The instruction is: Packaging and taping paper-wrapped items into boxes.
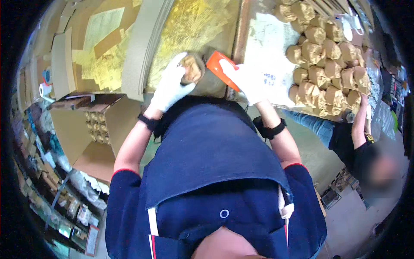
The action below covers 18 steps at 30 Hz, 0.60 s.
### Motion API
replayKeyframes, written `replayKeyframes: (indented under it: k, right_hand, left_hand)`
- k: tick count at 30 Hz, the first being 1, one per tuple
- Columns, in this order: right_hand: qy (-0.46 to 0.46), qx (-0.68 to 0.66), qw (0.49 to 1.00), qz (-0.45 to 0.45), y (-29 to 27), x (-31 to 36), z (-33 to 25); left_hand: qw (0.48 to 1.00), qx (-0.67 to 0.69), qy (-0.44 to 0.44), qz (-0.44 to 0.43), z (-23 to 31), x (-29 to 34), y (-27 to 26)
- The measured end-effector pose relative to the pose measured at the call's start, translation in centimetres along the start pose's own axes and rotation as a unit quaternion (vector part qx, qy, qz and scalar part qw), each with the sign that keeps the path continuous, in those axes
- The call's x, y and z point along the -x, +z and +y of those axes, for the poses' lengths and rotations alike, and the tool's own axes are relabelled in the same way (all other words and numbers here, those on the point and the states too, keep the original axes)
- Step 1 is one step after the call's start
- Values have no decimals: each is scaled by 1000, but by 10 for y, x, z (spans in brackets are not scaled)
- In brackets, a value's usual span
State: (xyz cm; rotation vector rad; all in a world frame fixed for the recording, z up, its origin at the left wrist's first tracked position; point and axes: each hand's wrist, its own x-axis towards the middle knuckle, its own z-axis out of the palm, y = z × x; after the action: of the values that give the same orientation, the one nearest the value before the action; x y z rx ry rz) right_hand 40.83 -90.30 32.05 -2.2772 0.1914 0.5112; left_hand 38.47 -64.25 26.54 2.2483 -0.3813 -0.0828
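My left hand (170, 86), in a white glove, is closed round the side of a round thing with crumpled tan paper (192, 70) at its middle and a greyish rim. What the paper covers I cannot make out. Just right of it, my right hand (246, 82), also gloved in white, grips a flat, long orange-red tool (221, 67). The tool's tip points toward the round thing, and its exact kind is unclear. Both hands are above the near edge of a worktable covered with yellowish paper (194, 30).
Rows of brown paper-wrapped bundles (318, 77) stand on white paper at the right. A co-worker (345, 138) reaches toward them. At the left, an open cardboard box (77, 134) holds more bundles. Upright cardboard strips (144, 52) and a tape roll (45, 90) lie farther left.
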Motion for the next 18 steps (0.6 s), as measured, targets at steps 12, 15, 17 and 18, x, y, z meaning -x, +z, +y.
replayKeyframes:
  k: [12,15,17,18]
  right_hand:
    - [-210,328,898,204,-123,-72,73]
    - [114,348,865,344,-181,-62,41]
    - [160,327,876,316,-208,-65,69]
    - [175,329,871,322,-214,-70,88]
  left_hand:
    - [994,-12,-99,51,33,-24,-79]
    - [968,-4,-197,158,0,-18,-150]
    - [944,-70,-237,217,-51,-21,-191]
    - [926,-89,-266,252,-87,-23,-207]
